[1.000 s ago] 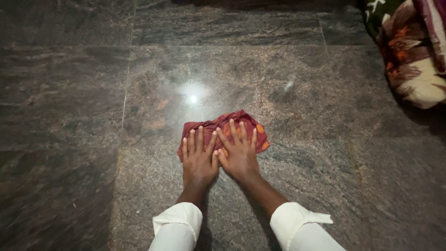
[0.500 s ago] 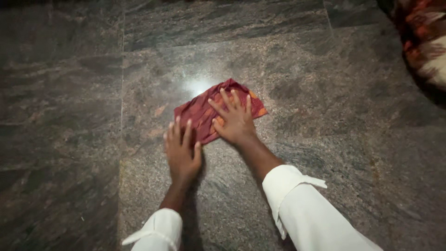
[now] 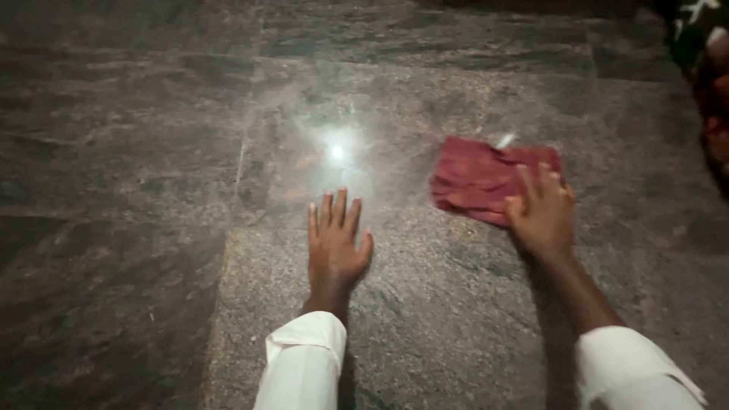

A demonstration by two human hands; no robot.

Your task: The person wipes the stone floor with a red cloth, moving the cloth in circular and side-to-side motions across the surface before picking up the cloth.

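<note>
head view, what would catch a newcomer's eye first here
The dark red cloth stands out most, lying on the polished stone floor right of centre, with the right hand pressed flat on its near edge. The left hand lies spread on bare floor apart from the cloth, just below a bright glare spot. Patterned fabric shows at the top right edge.

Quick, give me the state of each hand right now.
Left hand: open, fingers spread, palm flat on the stone floor, holding nothing.
Right hand: open, pressed flat on the red cloth, not gripping it.
</note>
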